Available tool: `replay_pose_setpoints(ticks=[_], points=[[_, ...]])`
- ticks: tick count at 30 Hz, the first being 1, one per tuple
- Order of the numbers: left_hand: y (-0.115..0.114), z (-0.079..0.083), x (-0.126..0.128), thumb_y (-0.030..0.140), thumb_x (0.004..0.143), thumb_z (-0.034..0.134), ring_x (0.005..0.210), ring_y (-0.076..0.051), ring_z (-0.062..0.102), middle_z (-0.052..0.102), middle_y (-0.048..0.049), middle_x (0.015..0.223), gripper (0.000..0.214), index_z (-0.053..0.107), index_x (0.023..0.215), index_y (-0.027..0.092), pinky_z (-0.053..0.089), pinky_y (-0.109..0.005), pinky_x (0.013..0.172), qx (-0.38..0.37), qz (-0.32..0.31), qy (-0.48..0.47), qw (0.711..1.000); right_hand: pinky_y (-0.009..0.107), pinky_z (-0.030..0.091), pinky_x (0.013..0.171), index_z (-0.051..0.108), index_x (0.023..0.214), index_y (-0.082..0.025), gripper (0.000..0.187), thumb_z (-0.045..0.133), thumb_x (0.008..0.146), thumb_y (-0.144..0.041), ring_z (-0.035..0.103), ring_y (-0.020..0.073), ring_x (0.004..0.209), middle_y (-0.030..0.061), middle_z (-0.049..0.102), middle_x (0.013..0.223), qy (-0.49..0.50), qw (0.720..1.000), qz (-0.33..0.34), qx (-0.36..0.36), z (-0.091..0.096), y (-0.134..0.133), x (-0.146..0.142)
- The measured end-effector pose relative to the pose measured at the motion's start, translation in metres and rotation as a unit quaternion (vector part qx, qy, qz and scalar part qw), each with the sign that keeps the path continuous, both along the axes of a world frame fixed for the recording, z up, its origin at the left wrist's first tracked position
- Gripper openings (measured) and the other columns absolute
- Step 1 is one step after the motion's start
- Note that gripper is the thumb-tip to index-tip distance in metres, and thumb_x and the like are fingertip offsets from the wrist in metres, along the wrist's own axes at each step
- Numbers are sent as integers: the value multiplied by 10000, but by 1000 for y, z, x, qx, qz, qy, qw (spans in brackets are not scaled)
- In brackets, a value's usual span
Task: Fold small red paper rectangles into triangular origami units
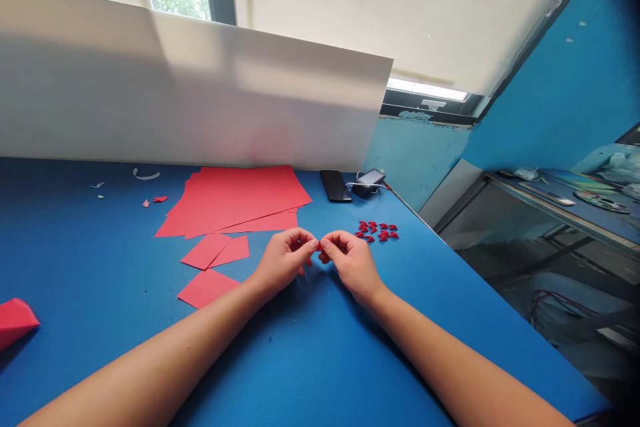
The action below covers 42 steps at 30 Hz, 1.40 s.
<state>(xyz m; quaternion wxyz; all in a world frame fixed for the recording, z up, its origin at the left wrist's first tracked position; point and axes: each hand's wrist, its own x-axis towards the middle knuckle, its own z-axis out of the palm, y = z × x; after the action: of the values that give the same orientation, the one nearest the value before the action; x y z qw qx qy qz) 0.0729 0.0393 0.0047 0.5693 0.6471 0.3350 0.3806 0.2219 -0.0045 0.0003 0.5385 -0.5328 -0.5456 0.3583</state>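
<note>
Between my two hands is a small folded piece of red paper, mostly hidden by the fingers. My left hand pinches its left side between thumb and forefinger. On the other side, my right hand grips it in the same way, the thumbs nearly meeting. Just beyond the right hand lie several small folded red paper triangles, set out in short rows. Cut red paper rectangles rest on the table left of my left hand, one partly covered by the forearm.
Large red paper sheets are stacked at the back of the blue table. A black phone and a charger with a cable lie near the right edge. A red folded object sits far left. A white board stands behind.
</note>
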Motion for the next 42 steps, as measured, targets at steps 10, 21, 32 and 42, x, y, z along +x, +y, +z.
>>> replay_pose_setpoints(ticks=[10, 21, 32, 42], points=[[-5, -6, 3, 345, 850, 560, 516, -104, 543, 640, -14, 644, 228, 643, 783, 143, 417, -201, 487, 85, 52, 27, 995, 275, 470, 661, 601, 860, -179, 160, 558, 880, -331, 583, 153, 690, 12, 608, 741, -32, 998, -12, 47, -1, -7, -8], [-10, 0, 4, 340, 870, 519, 416, -88, 453, 507, 39, 485, 245, 614, 772, 138, 362, -208, 437, 80, 68, 44, 994, 271, 488, 625, 580, 867, -194, 109, 636, 819, -274, 601, 141, 633, -13, 606, 701, 31, 999, 5, 38, 2, -6, -10], [-5, -3, 4, 360, 816, 611, 592, -127, 557, 649, -52, 766, 350, 677, 1063, 121, 484, -214, 449, 32, 26, -12, 999, 346, 554, 744, 651, 1026, -170, 244, 617, 841, -326, 663, 190, 791, 82, 708, 934, 44, 998, -7, 36, -5, -1, -4], [-12, 3, 3, 358, 811, 607, 539, -117, 571, 640, -36, 747, 315, 642, 1018, 123, 487, -218, 445, 32, 63, -23, 997, 386, 569, 809, 648, 1042, -156, 318, 674, 791, -350, 694, 228, 870, 101, 716, 958, 74, 997, 26, 25, -6, 3, -1]])
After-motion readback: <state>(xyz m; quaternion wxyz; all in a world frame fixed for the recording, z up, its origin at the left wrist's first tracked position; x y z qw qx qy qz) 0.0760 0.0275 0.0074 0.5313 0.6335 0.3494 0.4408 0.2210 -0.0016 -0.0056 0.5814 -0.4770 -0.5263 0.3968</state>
